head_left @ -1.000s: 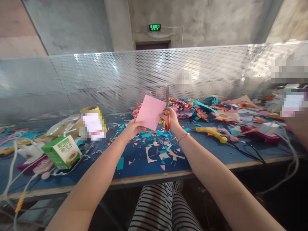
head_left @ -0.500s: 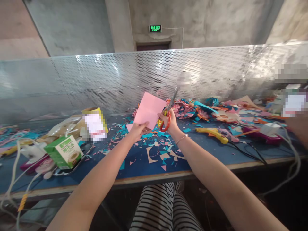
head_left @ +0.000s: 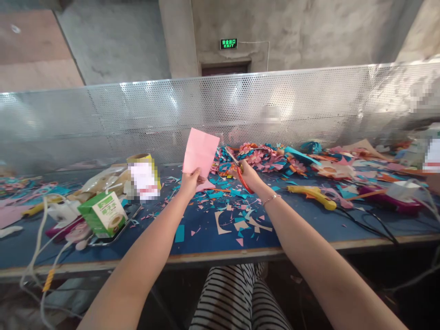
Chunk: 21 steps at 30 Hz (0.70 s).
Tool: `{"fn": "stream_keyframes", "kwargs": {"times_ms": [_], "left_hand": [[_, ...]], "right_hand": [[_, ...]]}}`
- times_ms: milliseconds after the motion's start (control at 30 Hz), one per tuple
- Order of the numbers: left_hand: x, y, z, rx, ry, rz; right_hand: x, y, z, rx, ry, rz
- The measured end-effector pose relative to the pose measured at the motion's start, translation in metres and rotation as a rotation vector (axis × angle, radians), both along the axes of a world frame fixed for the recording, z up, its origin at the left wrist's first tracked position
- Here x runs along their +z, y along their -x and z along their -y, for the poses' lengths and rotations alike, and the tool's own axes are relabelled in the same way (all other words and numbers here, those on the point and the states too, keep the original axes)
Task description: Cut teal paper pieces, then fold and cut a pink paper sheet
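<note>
The left hand (head_left: 190,182) is closed in a pinch on the lower edge of a pink rectangular sheet of paper (head_left: 200,151), holding it upright above the surface with the sheet tilted slightly to the right. Just beside it, the right hand (head_left: 248,174) is wrapped around the orange handles of a pair of scissors (head_left: 238,168), whose metal blades point up and to the left toward the sheet but stand apart from it (whether the blades are parted is too small to tell). A thin bracelet (head_left: 271,199) circles the right wrist. Below both hands lies a long blue-topped surface (head_left: 302,220) with a pale wooden front edge, strewn with small pink, teal and cream paper scraps (head_left: 237,220). Behind the right hand sits a heap of pink, orange and teal paper flowers and trimmings (head_left: 264,156). To the right rests a yellow glue gun (head_left: 314,195) with a black cord trailing off the edge. To the left stand a green and white carton (head_left: 103,217) on a flat tray, and a yellow roll (head_left: 142,172) with a blurred label. White cables (head_left: 37,247) hang over the left front edge. A perforated metal screen (head_left: 137,114) runs along the back of the surface, and beyond it rise bare concrete walls with a green exit sign (head_left: 228,44) above a dark doorway.
</note>
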<state>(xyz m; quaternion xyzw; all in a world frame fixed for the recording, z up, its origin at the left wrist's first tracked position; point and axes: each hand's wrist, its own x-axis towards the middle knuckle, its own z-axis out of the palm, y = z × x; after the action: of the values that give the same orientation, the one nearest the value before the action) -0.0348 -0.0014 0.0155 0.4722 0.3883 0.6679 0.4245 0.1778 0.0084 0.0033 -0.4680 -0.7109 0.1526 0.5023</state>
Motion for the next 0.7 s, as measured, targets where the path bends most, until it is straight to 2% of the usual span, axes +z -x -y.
{"fn": "stream_keyframes", "kwargs": {"times_ms": [167, 400, 567, 700], "left_hand": [[-0.002, 0.008, -0.006, -0.026, 0.043, 0.007], [-0.009, 0.013, -0.008, -0.124, 0.043, -0.143], [-0.007, 0.009, -0.003, -0.152, 0.073, -0.175], [-0.007, 0.007, -0.002, -0.158, 0.091, -0.174]], "right_hand": [[0.000, -0.002, 0.009, 0.100, 0.061, 0.237], [0.006, 0.000, 0.019, 0.176, 0.114, 0.245], [0.002, 0.000, 0.011, 0.189, 0.029, 0.289], [-0.001, -0.001, 0.004, 0.201, 0.024, 0.315]]}}
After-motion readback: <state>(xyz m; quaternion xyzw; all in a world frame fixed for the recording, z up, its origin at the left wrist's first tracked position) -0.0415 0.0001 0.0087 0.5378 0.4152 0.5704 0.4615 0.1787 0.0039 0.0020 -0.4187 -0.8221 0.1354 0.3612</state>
